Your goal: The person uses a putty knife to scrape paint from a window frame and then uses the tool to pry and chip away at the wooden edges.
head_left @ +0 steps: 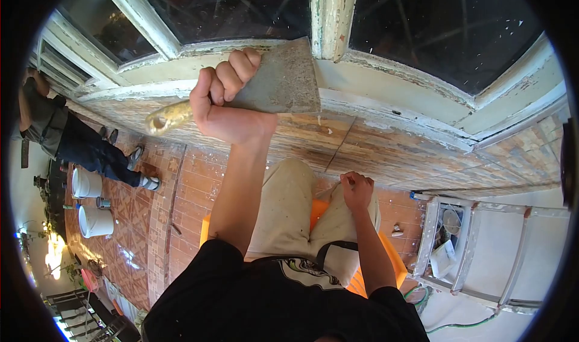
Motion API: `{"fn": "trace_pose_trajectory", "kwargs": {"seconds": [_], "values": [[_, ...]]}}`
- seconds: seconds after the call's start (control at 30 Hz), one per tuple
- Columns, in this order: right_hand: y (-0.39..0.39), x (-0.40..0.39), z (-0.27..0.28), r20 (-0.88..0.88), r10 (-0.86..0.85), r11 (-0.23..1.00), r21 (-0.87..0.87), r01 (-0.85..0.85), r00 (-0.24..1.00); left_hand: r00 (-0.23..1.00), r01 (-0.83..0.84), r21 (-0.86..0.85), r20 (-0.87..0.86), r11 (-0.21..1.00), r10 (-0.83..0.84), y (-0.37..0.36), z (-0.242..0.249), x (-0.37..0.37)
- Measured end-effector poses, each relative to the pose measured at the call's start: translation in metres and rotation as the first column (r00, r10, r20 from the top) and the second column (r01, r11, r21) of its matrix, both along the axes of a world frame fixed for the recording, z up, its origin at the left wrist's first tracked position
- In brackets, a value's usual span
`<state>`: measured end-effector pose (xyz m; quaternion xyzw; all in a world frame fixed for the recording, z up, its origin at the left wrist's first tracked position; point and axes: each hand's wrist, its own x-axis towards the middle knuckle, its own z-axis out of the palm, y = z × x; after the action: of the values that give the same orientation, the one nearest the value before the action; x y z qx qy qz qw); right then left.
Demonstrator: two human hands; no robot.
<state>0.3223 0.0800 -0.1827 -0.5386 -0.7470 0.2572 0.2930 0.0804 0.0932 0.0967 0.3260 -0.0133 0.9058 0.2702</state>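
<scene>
My left hand (pixel 229 95) is wrapped round a wide paint scraper (pixel 286 80), raised in front of the window frame. Its broad grey blade points right, and the worn yellowish handle (pixel 170 116) sticks out to the left of my fist. Behind the blade runs the window frame (pixel 398 80), its white paint flaking and chipped. Lower down, my right hand (pixel 357 190) rests by my right knee with its fingers curled in. My legs in beige trousers (pixel 280 203) are bent, and an orange seat (pixel 392 257) shows beneath me.
Stone-look tiles (pixel 422 146) cover the wall below the frame. To the right stand a ladder (pixel 470 239) and a grey tub (pixel 449 221) with things in it. On the left are a person (pixel 78 134) and white buckets (pixel 95 221). Paint chips lie on the tiled floor (pixel 202 173).
</scene>
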Motion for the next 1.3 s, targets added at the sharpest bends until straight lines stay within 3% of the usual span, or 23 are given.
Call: {"fn": "trace_pose_trajectory", "kwargs": {"seconds": [0.13,0.27,0.3,0.37,0.43,0.5,0.53,0.57,0.6,0.7,0.8,0.83,0.87,0.9,0.93,0.97,1.0,1.07,1.1,1.17,1.2,1.27,1.3], "values": [[0.002,-0.001,0.002,0.002,-0.005,0.999,0.036,0.005,1.000,0.992,0.030,-0.030,0.126,0.999,-0.026,0.004,0.008,0.001],[-0.001,-0.003,0.002,0.026,0.008,1.000,-0.005,-0.008,1.000,0.975,-0.178,0.010,0.135,0.984,0.175,-0.002,0.006,0.031],[0.001,-0.003,0.000,0.024,-0.002,1.000,0.005,0.001,1.000,0.939,-0.317,0.068,-0.114,0.946,0.323,-0.002,0.001,0.032],[-0.001,0.000,-0.004,0.023,-0.012,1.000,0.005,0.012,1.000,0.689,-0.501,0.230,-0.478,0.835,0.545,-0.006,-0.007,0.037],[-0.001,0.002,-0.003,0.017,-0.030,0.999,0.014,0.029,0.999,0.651,-0.464,0.356,-0.484,0.811,0.585,-0.005,-0.024,0.050],[-0.005,0.006,-0.002,0.013,-0.039,0.997,0.068,0.039,0.999,0.363,-0.350,0.414,-0.767,0.840,0.529,-0.022,-0.048,0.046],[-0.005,0.006,-0.004,0.018,-0.046,0.995,0.089,0.045,0.999,0.293,-0.333,0.389,-0.823,0.859,0.487,-0.027,-0.065,0.053],[-0.008,0.009,-0.008,-0.105,0.019,0.982,0.189,0.002,0.994,0.221,-0.324,0.360,-0.871,0.875,0.440,-0.034,-0.083,0.062],[-0.011,0.011,-0.011,-0.219,0.100,0.955,0.296,-0.032,0.970,0.153,-0.265,0.194,-0.959,0.944,0.240,-0.045,-0.099,0.068],[-0.037,0.016,-0.005,-0.537,0.056,0.990,-0.077,-0.114,0.842,-0.006,-0.255,-0.300,-0.950,0.919,-0.312,-0.080,-0.135,0.067],[-0.074,0.009,0.023,-0.778,0.042,0.918,-0.218,-0.332,0.627,-0.060,-0.334,-0.434,-0.876,0.837,-0.478,-0.107,-0.188,0.069],[-0.090,0.006,0.027,-0.869,-0.197,0.800,-0.411,-0.437,0.455,-0.099,-0.323,-0.434,-0.868,0.841,-0.486,-0.114,-0.187,0.067],[-0.104,0.004,0.029,-0.842,-0.457,0.625,-0.533,-0.570,0.286,-0.099,-0.322,-0.424,-0.874,0.846,-0.476,-0.120,-0.186,0.063],[-0.113,0.003,0.032,-0.845,-0.451,0.630,-0.529,-0.568,0.286,-0.078,-0.277,-0.490,-0.846,0.827,-0.528,-0.127,-0.186,0.060],[-0.122,0.002,0.035,-0.852,-0.347,0.660,-0.519,-0.543,0.393,-0.062,-0.226,-0.557,-0.811,0.799,-0.582,-0.135,-0.189,0.057],[-0.130,0.000,0.039,-0.836,-0.241,0.689,-0.505,-0.519,0.494,-0.133,-0.249,-0.607,-0.750,0.755,-0.647,-0.139,-0.201,0.055],[-0.135,-0.004,0.051,-0.835,-0.244,0.694,-0.505,-0.513,0.493,-0.138,-0.242,-0.606,-0.751,0.757,-0.646,-0.137,-0.205,0.054],[-0.142,-0.013,0.077,-0.832,0.044,0.894,-0.214,-0.394,0.553,-0.042,-0.299,-0.577,-0.788,0.760,-0.614,-0.138,-0.209,0.055],[-0.141,-0.016,0.084,-0.830,0.038,0.895,-0.220,-0.389,0.557,-0.042,-0.292,-0.581,-0.786,0.760,-0.617,-0.134,-0.201,0.055],[-0.136,-0.021,0.097,-0.496,0.135,0.961,-0.144,-0.235,0.858,-0.095,-0.360,-0.497,-0.822,0.790,-0.561,-0.124,-0.179,0.058],[-0.133,-0.027,0.102,-0.491,0.128,0.963,-0.148,-0.226,0.862,-0.094,-0.351,-0.501,-0.822,0.791,-0.562,-0.124,-0.181,0.063],[-0.126,-0.039,0.109,-0.558,0.025,0.988,-0.111,-0.104,0.830,-0.057,-0.368,-0.307,-0.935,0.878,-0.351,-0.124,-0.190,0.070],[-0.124,-0.040,0.112,-0.553,0.026,0.988,-0.111,-0.105,0.833,-0.051,-0.368,-0.308,-0.935,0.877,-0.350,-0.124,-0.190,0.069]]}}
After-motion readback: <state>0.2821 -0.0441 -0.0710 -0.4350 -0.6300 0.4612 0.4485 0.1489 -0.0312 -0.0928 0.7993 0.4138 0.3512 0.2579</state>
